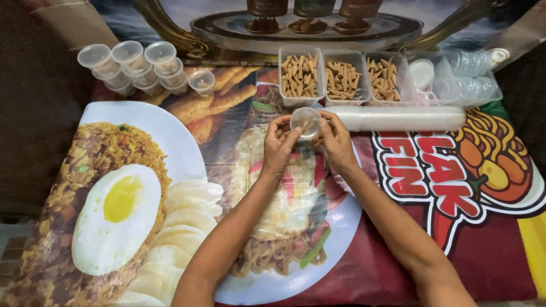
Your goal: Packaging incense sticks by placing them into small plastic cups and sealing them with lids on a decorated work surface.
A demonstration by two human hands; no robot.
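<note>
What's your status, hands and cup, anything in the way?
Left hand and right hand both grip small clear cup, brown cones inside. Cone trays just beyond. Nothing in the way.

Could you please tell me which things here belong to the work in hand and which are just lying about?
In use:
small clear cup, held by left hand and right hand
three trays of incense cones
stacked lidded cups
sleeve of lids

Lying about:
printed food banner
</note>
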